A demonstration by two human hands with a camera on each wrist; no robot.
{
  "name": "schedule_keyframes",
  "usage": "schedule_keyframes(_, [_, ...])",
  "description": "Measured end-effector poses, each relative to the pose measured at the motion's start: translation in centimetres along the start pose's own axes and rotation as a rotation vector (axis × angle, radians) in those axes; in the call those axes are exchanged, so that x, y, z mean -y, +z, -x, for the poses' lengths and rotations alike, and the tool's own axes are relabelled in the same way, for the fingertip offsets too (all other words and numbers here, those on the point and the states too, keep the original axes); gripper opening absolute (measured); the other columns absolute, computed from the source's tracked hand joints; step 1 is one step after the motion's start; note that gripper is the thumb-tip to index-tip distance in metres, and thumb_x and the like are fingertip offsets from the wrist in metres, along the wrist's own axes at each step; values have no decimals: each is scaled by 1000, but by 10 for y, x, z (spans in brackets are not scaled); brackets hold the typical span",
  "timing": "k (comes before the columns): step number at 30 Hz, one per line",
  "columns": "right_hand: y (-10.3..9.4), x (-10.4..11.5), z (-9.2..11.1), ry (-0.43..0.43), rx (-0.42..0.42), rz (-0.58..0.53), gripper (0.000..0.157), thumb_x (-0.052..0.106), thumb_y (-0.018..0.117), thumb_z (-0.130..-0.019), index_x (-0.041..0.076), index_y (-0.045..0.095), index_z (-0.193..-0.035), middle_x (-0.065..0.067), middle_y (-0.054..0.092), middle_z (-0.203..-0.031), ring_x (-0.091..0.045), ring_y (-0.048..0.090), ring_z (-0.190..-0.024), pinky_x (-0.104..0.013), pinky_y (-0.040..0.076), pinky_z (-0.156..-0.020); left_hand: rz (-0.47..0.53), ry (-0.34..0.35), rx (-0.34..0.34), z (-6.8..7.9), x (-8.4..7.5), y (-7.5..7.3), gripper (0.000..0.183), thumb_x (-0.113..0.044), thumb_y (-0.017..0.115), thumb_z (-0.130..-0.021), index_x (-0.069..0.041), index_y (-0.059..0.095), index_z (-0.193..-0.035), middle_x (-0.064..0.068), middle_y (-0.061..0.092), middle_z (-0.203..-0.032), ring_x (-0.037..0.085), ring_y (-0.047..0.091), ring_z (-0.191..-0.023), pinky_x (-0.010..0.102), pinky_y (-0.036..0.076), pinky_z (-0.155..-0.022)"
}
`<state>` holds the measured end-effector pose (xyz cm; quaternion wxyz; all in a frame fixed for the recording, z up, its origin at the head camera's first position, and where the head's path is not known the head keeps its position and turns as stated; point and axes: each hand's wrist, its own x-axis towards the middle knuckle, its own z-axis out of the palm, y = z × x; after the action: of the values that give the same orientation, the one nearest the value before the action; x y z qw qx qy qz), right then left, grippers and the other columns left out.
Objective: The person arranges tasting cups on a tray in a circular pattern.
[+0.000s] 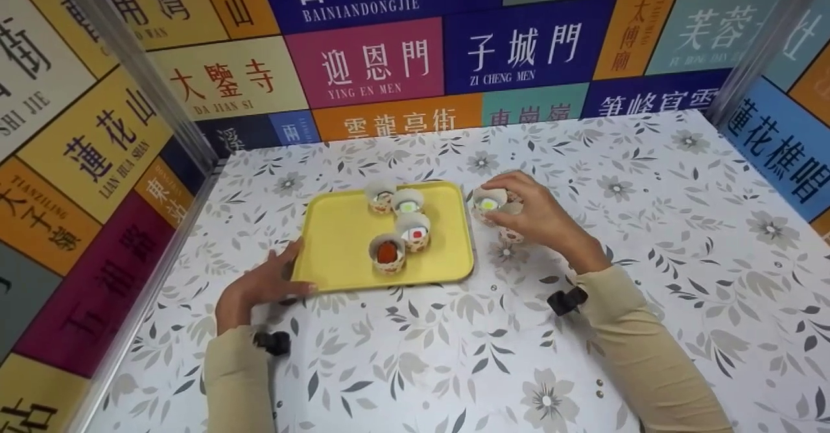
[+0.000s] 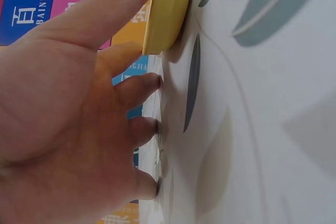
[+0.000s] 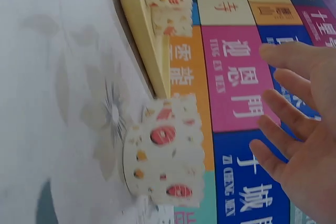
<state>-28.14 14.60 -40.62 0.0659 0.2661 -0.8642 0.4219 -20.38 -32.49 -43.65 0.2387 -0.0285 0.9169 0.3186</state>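
A yellow tray (image 1: 343, 251) lies on the table, bearing several small patterned paper cups. One cup (image 1: 389, 256) has a reddish-brown filling; another (image 1: 415, 233) shows a red square on white, and a third (image 1: 408, 206) a light green square. My left hand (image 1: 269, 277) rests at the tray's near left corner, thumb along its edge and the other fingers spread on the table. Right of the tray stand more paper cups, one (image 1: 489, 207) with a yellow-green centre. Over them my right hand (image 1: 535, 211) hovers, its fingers spread apart and holding nothing in the right wrist view.
A white tablecloth (image 1: 415, 355) with grey leaves and flowers covers the table. Panels (image 1: 363, 57) with large printed characters stand behind it and along both sides, with clear corner strips between them. Each wrist wears a small black device (image 1: 567, 301).
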Motion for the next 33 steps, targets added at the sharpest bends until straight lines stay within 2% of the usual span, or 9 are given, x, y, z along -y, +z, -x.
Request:
schedule_keyframes(7, [-19, -19, 3, 77, -42, -92, 48, 17, 82, -84, 13, 67, -130, -6, 60, -135, -27, 55, -128, -52, 45, -108, -1, -19, 5, -1, -1, -1, 115, -62, 77, -77, -37, 2, -161, 17, -11, -168, 45, -11, -154, 73, 1, -119])
schedule_keyframes(15, [-26, -34, 4, 122, -27, -84, 48, 22, 81, -85, 10, 65, -129, -9, 58, -136, -30, 51, -130, -56, 42, -108, -7, -30, 5, -3, -2, -1, 118, -64, 77, -75, -37, 1, -161, 13, -10, -169, 43, -10, -155, 72, 2, -119])
schedule_keyframes(19, [-28, -41, 7, 170, 6, -62, 52, 25, 83, -83, 8, 64, -128, -11, 57, -135, -35, 50, -131, -56, 41, -109, 0, -35, 6, -4, -3, 0, 117, -63, 77, -76, -38, 1, -161, 14, -11, -169, 43, -11, -155, 73, 0, -119])
schedule_keyframes(23, [-29, -46, 8, 207, 67, -30, 63, 27, 84, -82, 5, 59, -135, -14, 54, -139, -37, 48, -134, -56, 41, -110, 8, -45, 7, -3, -2, 0, 117, -62, 78, -75, -40, 1, -160, 13, -12, -169, 42, -12, -155, 72, 0, -119])
schedule_keyframes(33, [-26, -56, 11, 271, 175, 36, 73, 35, 84, -81, 13, 53, -143, -17, 51, -145, -39, 47, -135, -57, 41, -110, 14, -33, 8, -3, 1, 1, 116, -61, 77, -76, -37, 1, -161, 16, -13, -168, 44, -11, -154, 72, 0, -119])
